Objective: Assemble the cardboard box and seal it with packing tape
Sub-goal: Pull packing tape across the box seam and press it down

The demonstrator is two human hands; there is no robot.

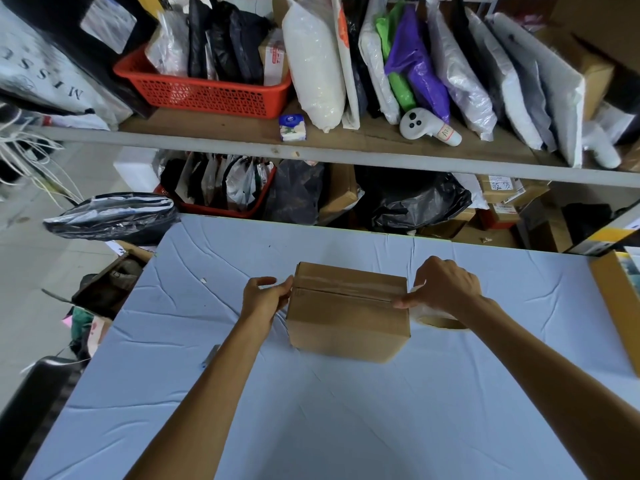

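Cluttered shelf (221, 123) behind table (311, 417); left fingers (283, 286) pinching box (346, 325) tape (346, 289), right fingers (406, 302) gripping roll (441, 321).

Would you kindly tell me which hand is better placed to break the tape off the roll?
Likely right. The right hand holds the tape roll at the right edge of the cardboard box, where the tape strip leaves the lid; the left hand pinches the strip's other end.

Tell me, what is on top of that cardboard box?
A strip of clear packing tape runs along the closed flaps' seam. The left hand pinches its left end; the right hand holds the tape roll at the right edge. What is inside the box is hidden.
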